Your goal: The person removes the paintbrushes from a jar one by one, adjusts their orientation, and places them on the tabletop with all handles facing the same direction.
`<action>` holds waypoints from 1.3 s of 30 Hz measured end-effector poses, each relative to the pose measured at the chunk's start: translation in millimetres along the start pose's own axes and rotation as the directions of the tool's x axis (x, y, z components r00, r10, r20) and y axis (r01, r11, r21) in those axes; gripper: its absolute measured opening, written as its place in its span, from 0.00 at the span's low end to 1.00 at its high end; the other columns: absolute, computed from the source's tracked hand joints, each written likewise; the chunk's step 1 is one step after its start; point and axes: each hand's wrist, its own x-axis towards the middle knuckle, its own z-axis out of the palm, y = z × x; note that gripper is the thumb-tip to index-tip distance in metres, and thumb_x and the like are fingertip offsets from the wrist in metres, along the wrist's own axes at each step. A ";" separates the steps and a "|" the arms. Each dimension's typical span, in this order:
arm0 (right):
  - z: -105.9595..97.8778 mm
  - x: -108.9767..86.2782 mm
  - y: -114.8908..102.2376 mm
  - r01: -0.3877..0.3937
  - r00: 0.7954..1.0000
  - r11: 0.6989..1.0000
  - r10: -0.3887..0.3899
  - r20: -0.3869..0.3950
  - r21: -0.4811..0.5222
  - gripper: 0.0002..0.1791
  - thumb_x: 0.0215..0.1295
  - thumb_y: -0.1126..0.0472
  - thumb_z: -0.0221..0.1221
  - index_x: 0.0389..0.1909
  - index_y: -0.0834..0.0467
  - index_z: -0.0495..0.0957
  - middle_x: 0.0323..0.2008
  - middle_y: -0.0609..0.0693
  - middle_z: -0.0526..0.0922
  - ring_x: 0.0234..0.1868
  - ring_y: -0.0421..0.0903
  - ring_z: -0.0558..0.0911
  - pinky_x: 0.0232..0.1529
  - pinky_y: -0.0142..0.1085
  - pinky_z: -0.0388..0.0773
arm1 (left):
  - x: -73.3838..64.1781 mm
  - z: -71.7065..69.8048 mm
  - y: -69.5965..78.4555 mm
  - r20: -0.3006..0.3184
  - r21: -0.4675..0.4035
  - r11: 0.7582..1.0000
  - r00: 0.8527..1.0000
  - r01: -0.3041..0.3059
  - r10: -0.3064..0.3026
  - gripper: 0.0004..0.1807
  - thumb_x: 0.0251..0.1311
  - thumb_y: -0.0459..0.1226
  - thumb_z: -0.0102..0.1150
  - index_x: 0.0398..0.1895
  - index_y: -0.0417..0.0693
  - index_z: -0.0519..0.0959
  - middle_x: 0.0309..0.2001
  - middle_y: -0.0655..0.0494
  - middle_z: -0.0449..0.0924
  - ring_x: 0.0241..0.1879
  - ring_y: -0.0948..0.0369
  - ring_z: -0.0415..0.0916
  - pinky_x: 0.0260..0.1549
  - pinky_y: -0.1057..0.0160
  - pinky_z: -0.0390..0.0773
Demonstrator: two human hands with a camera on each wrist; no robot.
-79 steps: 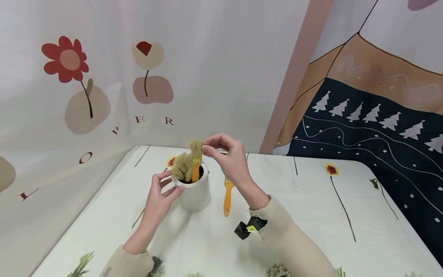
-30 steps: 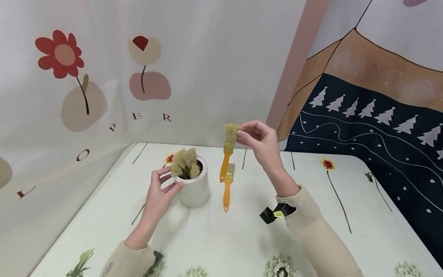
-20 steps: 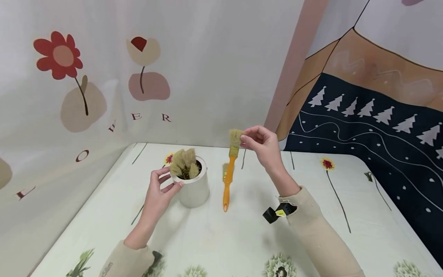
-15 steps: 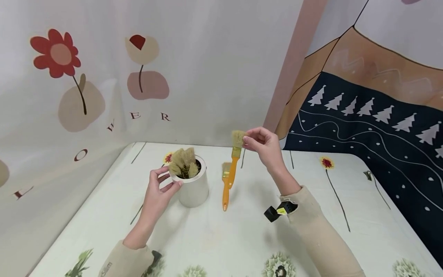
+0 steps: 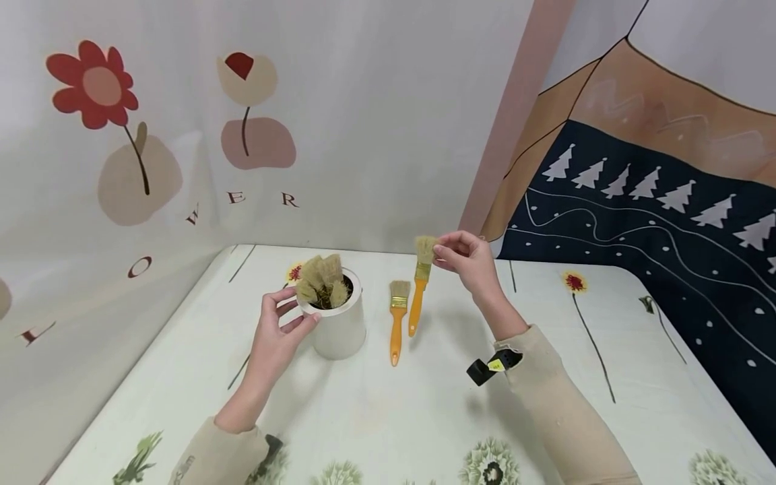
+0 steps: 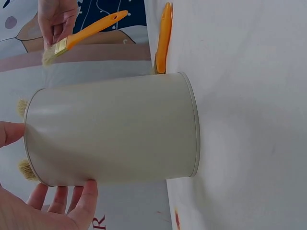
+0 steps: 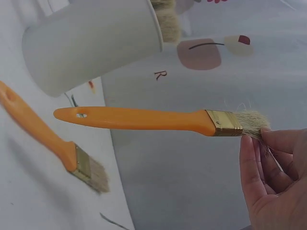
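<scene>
My left hand (image 5: 280, 337) holds the rim of a white cylindrical can (image 5: 341, 333), thumb on the near side and fingers on the far left. Pale bristle heads of several upturned brushes (image 5: 320, 277) poke out of it; their handles are hidden inside. With thumb and fingertips my right hand (image 5: 471, 261) pinches the bristles of an orange-handled paintbrush (image 7: 144, 118). This brush hangs handle down, just above the table, to the right of the can. Between it and the can, a second orange paintbrush (image 5: 397, 323) lies flat, bristles pointing away from me.
A white cloth with printed flowers covers the table (image 5: 376, 417). Behind it hangs a pale curtain (image 5: 376, 135) with printed flowers and letters. On the right is a dark cloth printed with white trees (image 5: 606, 209). A black wrist camera (image 5: 481, 370) sits under the right sleeve.
The right hand has drawn the paintbrush up out of the can, carried it right and lowered it beside the lying brush. The left hand has stayed on the can.
</scene>
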 end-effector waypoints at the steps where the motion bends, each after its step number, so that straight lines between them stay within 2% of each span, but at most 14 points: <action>1: -0.3 0.3 1.5 -0.013 1.000 1.000 0.013 -0.004 0.001 0.11 0.67 0.66 0.62 0.47 0.65 0.77 0.33 0.43 0.82 0.35 0.34 0.85 0.43 0.29 0.87 | 0.3 0.2 0.3 0.002 0.000 1.000 1.000 0.000 0.000 0.35 0.66 0.34 0.61 0.68 0.38 0.53 0.73 0.43 0.56 0.71 0.51 0.62 0.47 0.87 0.73; 5: -0.8 2.2 8.3 -0.053 0.999 0.999 0.054 -0.011 0.008 0.09 0.67 0.67 0.62 0.46 0.64 0.78 0.33 0.43 0.83 0.34 0.34 0.85 0.43 0.29 0.87 | 0.3 0.3 0.8 0.004 0.006 1.000 1.000 0.006 -0.006 0.35 0.66 0.34 0.61 0.69 0.38 0.53 0.73 0.44 0.55 0.71 0.50 0.62 0.47 0.88 0.73; 17: -3.1 6.4 20.4 -0.111 0.994 0.994 0.111 -0.005 -0.013 0.13 0.68 0.67 0.61 0.51 0.66 0.76 0.32 0.40 0.82 0.35 0.34 0.84 0.42 0.28 0.87 | 1.3 0.5 0.5 -0.003 0.013 1.000 1.000 0.001 -0.001 0.36 0.66 0.35 0.62 0.69 0.39 0.53 0.73 0.45 0.55 0.71 0.51 0.61 0.48 0.88 0.72; 27: -1.8 9.2 32.0 -0.158 0.987 0.987 0.158 -0.015 -0.001 0.13 0.68 0.67 0.61 0.51 0.66 0.76 0.31 0.40 0.82 0.33 0.35 0.84 0.41 0.28 0.87 | 0.5 -0.2 0.4 0.002 0.008 1.000 1.000 0.009 -0.010 0.36 0.66 0.35 0.61 0.70 0.39 0.53 0.74 0.45 0.54 0.72 0.51 0.60 0.48 0.88 0.73; 39: 0.2 9.3 41.6 -0.211 0.977 0.977 0.210 -0.030 -0.034 0.14 0.68 0.65 0.61 0.52 0.64 0.77 0.35 0.44 0.83 0.35 0.36 0.83 0.41 0.28 0.87 | 1.3 0.5 -0.3 -0.005 0.004 1.000 1.000 0.007 -0.007 0.35 0.65 0.34 0.62 0.68 0.39 0.53 0.74 0.46 0.55 0.71 0.51 0.61 0.48 0.87 0.74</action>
